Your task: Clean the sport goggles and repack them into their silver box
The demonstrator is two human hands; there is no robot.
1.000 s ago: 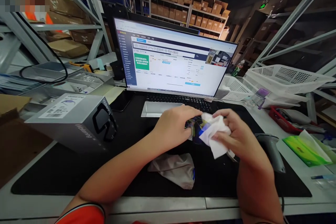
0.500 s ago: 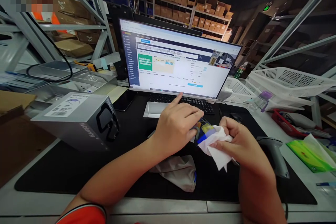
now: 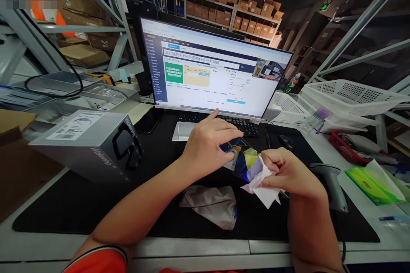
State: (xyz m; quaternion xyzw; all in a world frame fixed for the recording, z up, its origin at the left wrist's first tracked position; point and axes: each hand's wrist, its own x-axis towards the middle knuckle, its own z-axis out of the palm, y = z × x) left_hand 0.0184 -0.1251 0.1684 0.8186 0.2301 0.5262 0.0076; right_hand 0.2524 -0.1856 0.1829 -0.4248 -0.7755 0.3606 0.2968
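My left hand (image 3: 208, 140) is closed on one end of shiny sunglasses (image 3: 245, 160), whose lens reflects blue and yellow. Its index finger points up toward the keyboard; the fingers hide part of the frame. My right hand (image 3: 283, 169) pinches a white tissue (image 3: 264, 190) against the other end of the lens. Below them a grey cloth pouch (image 3: 211, 205) lies on the black desk mat (image 3: 153, 217). Left of my hands stands a grey box (image 3: 86, 143) with a goggle-like outline on its side and a white label on top.
A monitor (image 3: 218, 76) stands behind the keyboard (image 3: 250, 128). To the right are a mouse (image 3: 286, 142), a barcode scanner (image 3: 331, 185), a green tissue pack (image 3: 374, 185), a red basket (image 3: 344, 149) and white baskets (image 3: 352, 98). A phone (image 3: 150, 120) lies left of the keyboard.
My hands have drawn slightly apart, showing more of the lens. The tissue has moved a little toward the lens's right end. The whole view has shifted slightly.
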